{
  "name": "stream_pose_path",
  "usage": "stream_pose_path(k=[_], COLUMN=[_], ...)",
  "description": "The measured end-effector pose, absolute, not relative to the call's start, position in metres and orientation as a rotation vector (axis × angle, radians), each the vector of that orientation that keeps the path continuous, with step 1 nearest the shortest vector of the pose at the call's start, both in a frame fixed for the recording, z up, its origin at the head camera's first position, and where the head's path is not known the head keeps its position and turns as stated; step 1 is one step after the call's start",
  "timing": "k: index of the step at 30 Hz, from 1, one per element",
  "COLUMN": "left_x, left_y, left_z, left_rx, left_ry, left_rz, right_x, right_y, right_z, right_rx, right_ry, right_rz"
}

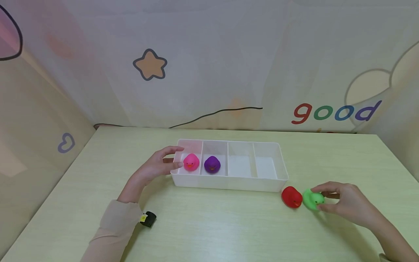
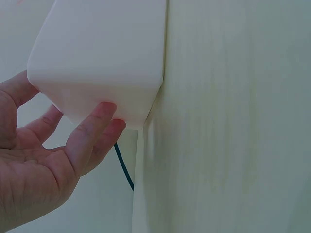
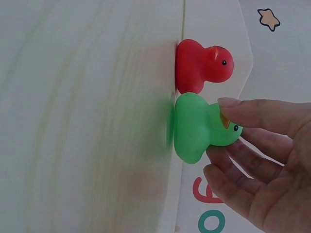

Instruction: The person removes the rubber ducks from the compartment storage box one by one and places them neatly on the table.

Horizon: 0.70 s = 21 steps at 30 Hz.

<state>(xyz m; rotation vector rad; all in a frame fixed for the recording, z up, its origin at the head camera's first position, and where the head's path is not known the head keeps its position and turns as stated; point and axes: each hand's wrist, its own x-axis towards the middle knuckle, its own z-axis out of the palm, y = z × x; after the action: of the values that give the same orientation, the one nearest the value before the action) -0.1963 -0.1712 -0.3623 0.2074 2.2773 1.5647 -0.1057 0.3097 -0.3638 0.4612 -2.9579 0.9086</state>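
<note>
A white divided tray [image 1: 229, 183] stands on the table, with a pink rubber duck [image 1: 191, 162] in its leftmost compartment and a purple rubber duck [image 1: 212, 165] in the one beside it. My left hand [image 1: 161, 162] grips the tray's left end; the left wrist view shows fingertips [image 2: 104, 109] against the tray's end wall [image 2: 92, 97]. To the right of the tray, my right hand [image 1: 347, 202] pinches a green rubber duck [image 1: 309, 199] by its head, thumb on one side and fingers on the other. A red rubber duck [image 1: 292, 197] sits right beside the green one.
The two right compartments of the tray hold nothing. A small black device [image 1: 149, 219] with a yellow label is at the left sleeve [image 1: 119, 220]. A printed backdrop [image 1: 212, 65] rises behind the pale wooden table [image 1: 222, 225].
</note>
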Motion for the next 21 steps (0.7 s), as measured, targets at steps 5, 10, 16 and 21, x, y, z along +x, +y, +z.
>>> stream_pose_path(k=[5,10,16,21], left_x=[-0.1964,-0.1959,-0.1966,-0.1967], left_y=[-0.1707,-0.1712,-0.1716,-0.1713], left_z=[-0.3619,-0.3619,-0.3633,-0.3628], left_rx=[0.203,0.204,0.207,0.204], left_ry=[2.276,2.275,2.265,2.257], left_rz=[1.570,1.568,1.576,1.586], right_x=[-0.1056,-0.1052,-0.1057,-0.1069], right_y=[0.3094,0.3089,0.3093,0.3099], right_z=[-0.3632,-0.3627,-0.3630,-0.3632], right_rx=[0.454,0.446,0.469,0.483], right_ry=[-2.985,-3.000,-3.001,-3.018], right_rz=[0.915,0.921,0.923,0.919])
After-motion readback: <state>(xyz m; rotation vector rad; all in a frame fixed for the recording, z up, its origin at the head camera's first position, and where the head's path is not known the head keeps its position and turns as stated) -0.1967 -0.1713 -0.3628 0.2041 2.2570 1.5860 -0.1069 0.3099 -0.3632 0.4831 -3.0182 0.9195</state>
